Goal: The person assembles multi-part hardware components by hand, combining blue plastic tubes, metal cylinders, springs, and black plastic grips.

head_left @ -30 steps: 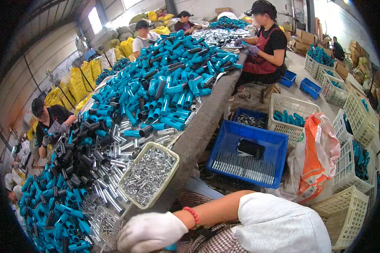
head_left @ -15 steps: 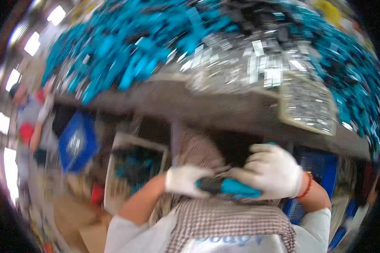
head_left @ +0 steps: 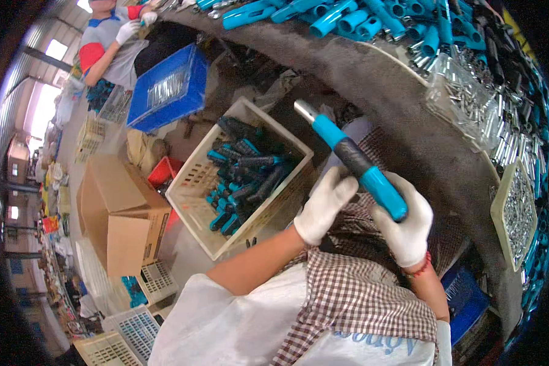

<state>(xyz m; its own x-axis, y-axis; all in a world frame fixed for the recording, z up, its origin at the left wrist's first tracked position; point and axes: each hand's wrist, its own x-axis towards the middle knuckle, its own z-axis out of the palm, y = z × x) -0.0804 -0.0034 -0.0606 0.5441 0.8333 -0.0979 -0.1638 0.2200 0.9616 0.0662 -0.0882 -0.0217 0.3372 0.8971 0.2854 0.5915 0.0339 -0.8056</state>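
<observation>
A teal-and-black tool handle (head_left: 355, 160) with a bare metal tip slants up and left in front of my checked apron. My gloved right hand (head_left: 407, 221) wraps round its lower teal end. Beside the black middle of the handle is my gloved left hand (head_left: 327, 206), its fingers loosely bent and a little apart. Whether its fingertips touch the handle is hard to tell. To the left, a cream plastic crate (head_left: 192, 210) on the floor holds many similar teal-and-black handles (head_left: 250, 161).
A workbench (head_left: 372, 70) curves round the front and right, heaped with teal tubes (head_left: 348, 18), metal parts (head_left: 512, 128) and a tray of small parts (head_left: 515, 213). At left are a blue bin (head_left: 192, 100) and a cardboard box (head_left: 119, 210). A co-worker (head_left: 113, 46) is at far left.
My view has swung left, bringing the crate fully in. The handle has turned from lying level between both hands to slanting upward, and my left hand has loosened from its black part.
</observation>
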